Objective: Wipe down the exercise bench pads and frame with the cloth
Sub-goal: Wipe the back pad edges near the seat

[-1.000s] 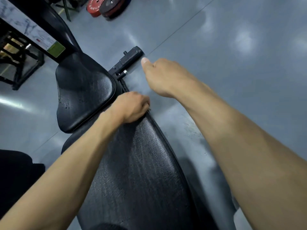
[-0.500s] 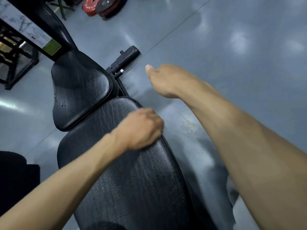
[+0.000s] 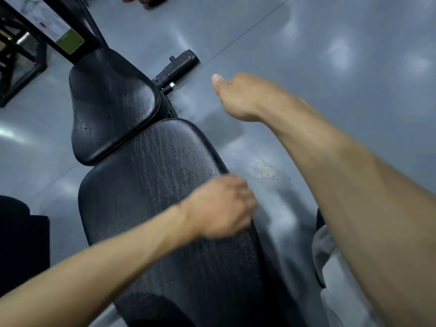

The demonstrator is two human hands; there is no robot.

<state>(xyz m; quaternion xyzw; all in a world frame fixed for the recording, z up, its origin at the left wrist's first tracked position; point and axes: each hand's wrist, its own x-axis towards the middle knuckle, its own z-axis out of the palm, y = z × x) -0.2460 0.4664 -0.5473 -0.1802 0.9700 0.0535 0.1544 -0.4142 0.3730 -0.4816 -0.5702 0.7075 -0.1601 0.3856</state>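
1. Left hand (image 3: 219,208): on the right edge of the long back pad (image 3: 165,185), fingers curled into a fist over the pad's rim, blurred with motion. Cloth not visible under or in this hand; cannot tell whether anything is held.
2. Right hand (image 3: 243,95): raised over the grey floor (image 3: 330,55), well apart from the bench, fingers curled in with the thumb tip out to the left. Nothing seen in its hold.
3. Long back pad: black, cracked and creased leather, running from bottom centre up to the middle, glossy along its upper right edge.
4. Seat pad (image 3: 111,109): black, smaller, just beyond the top end of the back pad, a narrow gap between them; small droplets or specks along its left side.
5. Bench frame foot (image 3: 177,69): black bar with a silver pin, on the floor just right of the seat pad.
6. Black upright post (image 3: 68,34) with a white and green label, at the top left, behind the seat pad.
7. Black rack (image 3: 18,62) at the far left edge.
8. Light grey fabric (image 3: 330,267) at the lower right, partly hidden by the right forearm; cannot tell what it is.
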